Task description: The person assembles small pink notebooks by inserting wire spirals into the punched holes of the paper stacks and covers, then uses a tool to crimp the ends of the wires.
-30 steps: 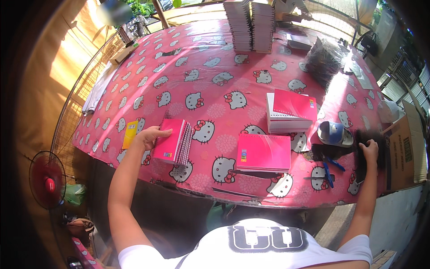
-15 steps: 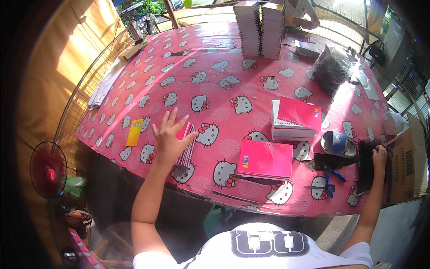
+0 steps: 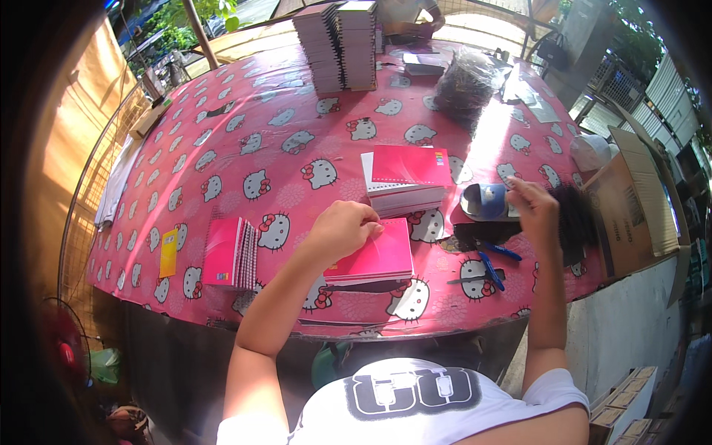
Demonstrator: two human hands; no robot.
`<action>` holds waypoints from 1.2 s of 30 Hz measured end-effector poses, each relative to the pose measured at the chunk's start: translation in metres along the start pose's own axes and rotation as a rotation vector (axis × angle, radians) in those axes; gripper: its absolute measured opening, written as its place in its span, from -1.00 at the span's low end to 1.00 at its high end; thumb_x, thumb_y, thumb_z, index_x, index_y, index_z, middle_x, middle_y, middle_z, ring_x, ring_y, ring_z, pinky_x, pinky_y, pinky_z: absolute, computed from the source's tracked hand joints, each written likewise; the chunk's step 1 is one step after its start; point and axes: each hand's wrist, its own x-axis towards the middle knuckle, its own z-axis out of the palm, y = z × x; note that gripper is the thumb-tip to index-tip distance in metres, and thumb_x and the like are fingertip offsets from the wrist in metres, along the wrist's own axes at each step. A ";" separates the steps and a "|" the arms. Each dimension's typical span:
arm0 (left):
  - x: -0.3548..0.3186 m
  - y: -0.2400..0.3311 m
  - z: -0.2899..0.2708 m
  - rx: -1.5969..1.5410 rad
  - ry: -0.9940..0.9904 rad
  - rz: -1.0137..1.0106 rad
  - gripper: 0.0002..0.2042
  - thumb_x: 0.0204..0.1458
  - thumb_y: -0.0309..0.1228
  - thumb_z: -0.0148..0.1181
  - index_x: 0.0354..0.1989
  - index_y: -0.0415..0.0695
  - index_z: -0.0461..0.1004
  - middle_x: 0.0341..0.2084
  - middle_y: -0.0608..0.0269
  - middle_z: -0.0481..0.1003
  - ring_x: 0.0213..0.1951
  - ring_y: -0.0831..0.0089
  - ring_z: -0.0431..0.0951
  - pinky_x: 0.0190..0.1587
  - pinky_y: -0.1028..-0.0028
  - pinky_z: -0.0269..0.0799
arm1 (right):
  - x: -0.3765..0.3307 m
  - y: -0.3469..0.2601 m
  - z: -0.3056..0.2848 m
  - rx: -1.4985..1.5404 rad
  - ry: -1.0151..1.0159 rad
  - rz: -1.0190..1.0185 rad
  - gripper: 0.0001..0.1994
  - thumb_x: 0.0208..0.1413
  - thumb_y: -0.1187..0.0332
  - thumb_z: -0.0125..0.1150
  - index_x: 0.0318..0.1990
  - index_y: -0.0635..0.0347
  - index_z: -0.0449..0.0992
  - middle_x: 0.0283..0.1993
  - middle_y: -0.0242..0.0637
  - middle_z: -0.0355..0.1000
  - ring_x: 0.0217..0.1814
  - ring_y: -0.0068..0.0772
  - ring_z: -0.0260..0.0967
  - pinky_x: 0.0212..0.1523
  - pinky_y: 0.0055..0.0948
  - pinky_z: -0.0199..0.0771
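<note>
A stack of pink-covered notebooks (image 3: 382, 256) lies in front of me, a row of holes along its top edge. My left hand (image 3: 345, 228) is closed at the upper left of this stack, its fingertips pinched at the top notebook's edge. Raised by a blue slipper (image 3: 486, 202), my right hand (image 3: 535, 211) has its fingers pinched together; anything thin between them is too small to make out. Beside it is a bundle of black binding coils (image 3: 572, 222). To the left stands a pile of spiral-bound pink notebooks (image 3: 231, 252).
Behind lies another stack of pink notebooks (image 3: 408, 167). Blue-handled pliers (image 3: 491, 271) rest near the front. A cardboard box (image 3: 630, 208) stands at the right edge. Tall notebook stacks (image 3: 337, 48) and a plastic-wrapped black bundle (image 3: 467, 85) are farther back, near another person (image 3: 411, 16).
My left hand has left the bound notebooks and moved right to the pink stack, its fingers closing. My right hand has lifted from the black coils toward the slipper. The view has shifted right.
</note>
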 end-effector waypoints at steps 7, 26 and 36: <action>-0.016 0.013 0.007 -0.225 0.365 0.341 -0.83 -0.12 -0.60 0.33 -0.30 -0.20 0.61 -0.40 0.14 0.60 -0.36 0.34 0.60 -0.29 0.44 0.46 | -0.033 -0.068 0.051 0.307 -0.181 -0.113 -0.76 -0.02 0.53 0.33 -0.14 0.25 0.60 -0.30 -0.29 0.51 -0.36 -0.60 0.41 -0.38 -0.59 0.40; -0.059 0.041 0.026 0.178 0.758 0.365 -0.83 -0.15 -0.35 0.42 -0.39 -0.11 0.62 -0.40 0.32 0.57 -0.16 0.34 0.50 0.05 0.32 0.21 | -0.017 -0.101 0.044 0.399 -0.387 -0.199 -0.84 -0.01 0.46 0.32 -0.23 0.17 0.58 -0.33 -0.26 0.47 -0.35 -0.37 0.48 -0.32 -0.47 0.47; -0.067 0.034 0.036 0.019 0.761 0.389 -0.82 -0.21 -0.45 0.42 -0.37 -0.07 0.62 -0.42 0.36 0.55 -0.23 0.33 0.44 -0.10 0.32 0.25 | -0.035 -0.127 0.053 0.117 -0.183 -0.366 -0.75 -0.02 0.34 0.32 -0.19 0.16 0.44 -0.36 -0.29 0.36 -0.38 -0.22 0.41 -0.47 -0.32 0.42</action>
